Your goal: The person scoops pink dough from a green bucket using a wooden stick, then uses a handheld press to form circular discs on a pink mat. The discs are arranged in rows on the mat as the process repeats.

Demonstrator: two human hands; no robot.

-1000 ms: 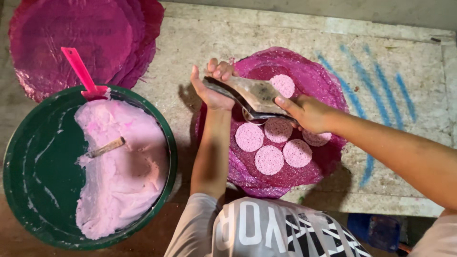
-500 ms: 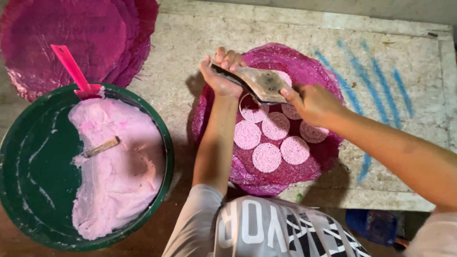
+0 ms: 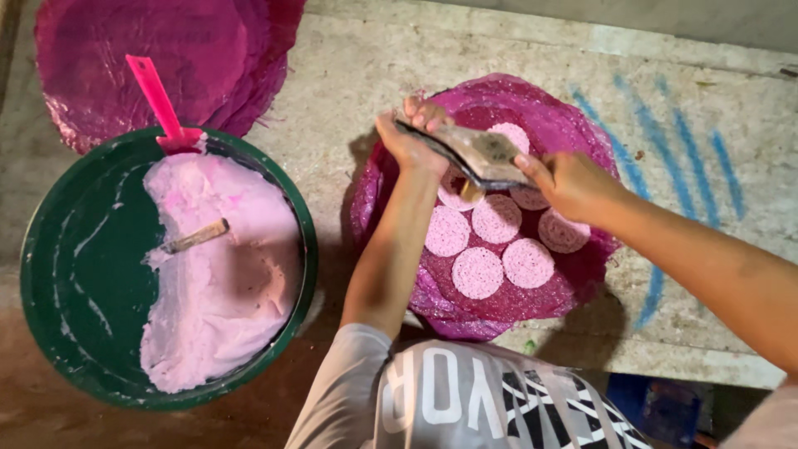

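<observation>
Both hands, left hand (image 3: 409,141) and right hand (image 3: 569,185), are gripping a flat tool (image 3: 475,154) over the mat (image 3: 573,283); several pink discs (image 3: 477,273) are lying formed, much paste (image 3: 220,283) is remaining in the tub (image 3: 58,274).

Your two hands have carried the flat scraper tool (image 3: 478,154) a little toward the far edge of the bench, so it now sits higher over the magenta mat (image 3: 499,308) than a second ago. Your left hand (image 3: 411,137) has slid along with it at the tool's left end, and your right hand (image 3: 573,185) has followed at the other end. With that shift, the pink discs (image 3: 497,218) nearest you lie more fully uncovered, six of them showing plainly below the tool.
</observation>
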